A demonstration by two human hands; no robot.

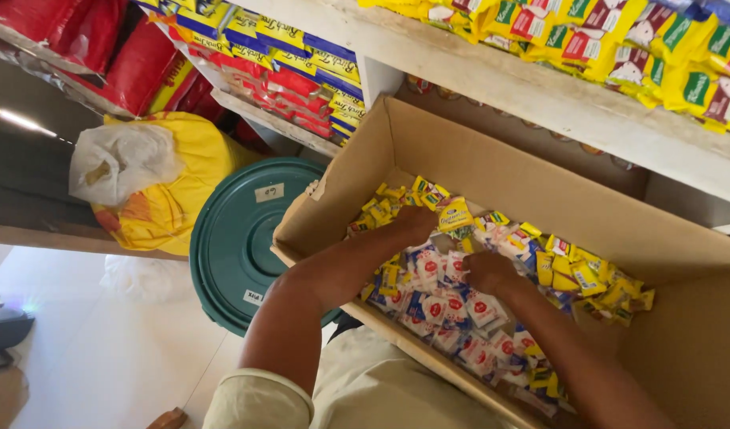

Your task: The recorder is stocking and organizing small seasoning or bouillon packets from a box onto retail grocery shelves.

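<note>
- The cardboard box (pixel 492 171) is plain tan-brown, inside and out.
- The small sachets (pixel 452 298) near both hands are white with a red round mark and blue edging.
- The sachets along the far side (pixel 571 270) are yellow, some with green and red touches.
- The drum lid (pixel 238 238) is dark teal-green with small white labels.
- The sack (pixel 182 199) is yellow with orange patches; the plastic bag (pixel 118 163) on it is translucent white.
- The shelf packets (pixel 659 48) are yellow with green and red panels.
- The stacked packs (pixel 301 67) are yellow and blue over red.
- The bags at top left (pixel 102 40) are red, perhaps glossy.
- The sleeve (pixel 253 405) is pale cream.
</note>
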